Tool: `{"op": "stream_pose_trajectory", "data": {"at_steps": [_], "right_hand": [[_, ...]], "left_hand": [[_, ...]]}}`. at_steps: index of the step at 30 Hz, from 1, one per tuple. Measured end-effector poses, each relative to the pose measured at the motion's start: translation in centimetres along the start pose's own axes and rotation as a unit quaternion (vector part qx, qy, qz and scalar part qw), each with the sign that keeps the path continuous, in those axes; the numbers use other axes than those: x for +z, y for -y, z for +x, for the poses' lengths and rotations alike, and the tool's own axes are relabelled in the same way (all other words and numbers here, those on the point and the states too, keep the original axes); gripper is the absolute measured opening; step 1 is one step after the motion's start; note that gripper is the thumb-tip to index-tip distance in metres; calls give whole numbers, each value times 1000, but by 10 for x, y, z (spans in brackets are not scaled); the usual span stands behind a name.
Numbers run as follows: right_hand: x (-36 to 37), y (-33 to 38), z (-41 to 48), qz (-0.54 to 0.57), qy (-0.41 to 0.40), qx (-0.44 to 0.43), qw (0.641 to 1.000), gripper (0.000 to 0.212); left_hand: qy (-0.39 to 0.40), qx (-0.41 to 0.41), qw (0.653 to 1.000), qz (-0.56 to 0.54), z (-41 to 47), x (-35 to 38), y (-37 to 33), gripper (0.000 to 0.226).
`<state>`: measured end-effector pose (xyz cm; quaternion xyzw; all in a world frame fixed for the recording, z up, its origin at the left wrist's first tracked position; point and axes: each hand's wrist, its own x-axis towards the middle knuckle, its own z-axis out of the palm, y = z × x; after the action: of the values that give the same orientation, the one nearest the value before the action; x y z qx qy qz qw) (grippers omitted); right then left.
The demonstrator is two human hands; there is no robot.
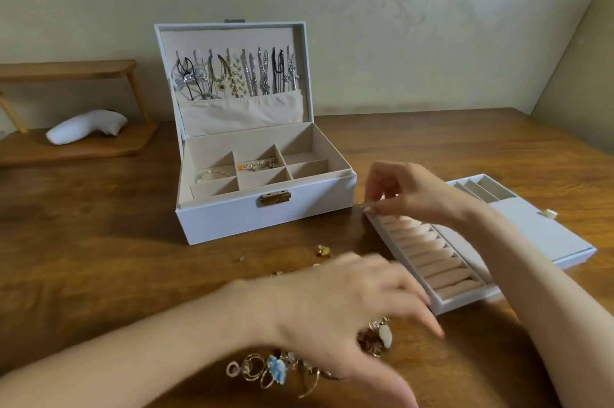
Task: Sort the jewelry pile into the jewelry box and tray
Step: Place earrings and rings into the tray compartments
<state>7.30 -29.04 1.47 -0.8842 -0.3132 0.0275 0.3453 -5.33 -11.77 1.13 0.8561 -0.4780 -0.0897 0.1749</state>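
Nearest the camera, the jewelry pile [275, 371] lies on the wooden table [99, 241] – gold rings, one piece with a pale blue stone, tangled together. A second cluster [378, 337] with a white oval stone lies just to the right, partly under the left hand.

Left hand [349, 308]: palm down over the pile, fingers straight and spread, pointing toward the tray. It is blurred and grips nothing that shows.

Beyond the hand, a gold earring-like piece [323, 251] and a few tiny bits lie loose on the table, between the pile and the box.

The tray [465, 304] is white, to the right, set at an angle. Its row of beige ring rolls [432, 251] runs along its left side, with flat compartments behind.

Right hand [408, 194]: fingertips pinch a small gold piece [364, 204] at the tray's far-left corner, just above the first roll.

The jewelry box [265, 218] is white, centre, lid up, with a brass latch [275, 198] in front. Two of its beige compartments hold bracelets [216, 174]. Necklaces [232, 78] hang in a row inside the lid, their ends tucked in a cloth pocket.

Far left – a wooden shelf [66, 148] with a white object [86, 130] lying on it. A patterned wall stands behind.
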Motion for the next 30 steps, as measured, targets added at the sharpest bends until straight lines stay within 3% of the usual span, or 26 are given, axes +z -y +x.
{"op": "stream_pose_trajectory", "data": {"at_steps": [2, 4, 7, 19, 26, 30], "right_hand": [[4, -2, 2, 8, 4, -7, 1000, 18], [10, -4, 4, 5, 9, -18, 1000, 18], [13, -9, 5, -3, -5, -18, 1000, 18], [20, -9, -2, -44, -46, -37, 997, 16], [41, -2, -14, -117, -88, -53, 988, 20], [48, 3, -15, -87, -126, -16, 988, 19]], "left_hand": [[6, 12, 993, 118, -2, 31, -7, 50], [-8, -12, 964, 264, -8, 57, -8, 46], [-60, -11, 937, 344, -5, 68, -2, 49], [-149, -120, 892, 409, 2, 41, 39, 38], [-187, -140, 897, 375, -15, 28, 67, 32], [-199, -167, 904, 340, -35, 21, 75, 33]]}}
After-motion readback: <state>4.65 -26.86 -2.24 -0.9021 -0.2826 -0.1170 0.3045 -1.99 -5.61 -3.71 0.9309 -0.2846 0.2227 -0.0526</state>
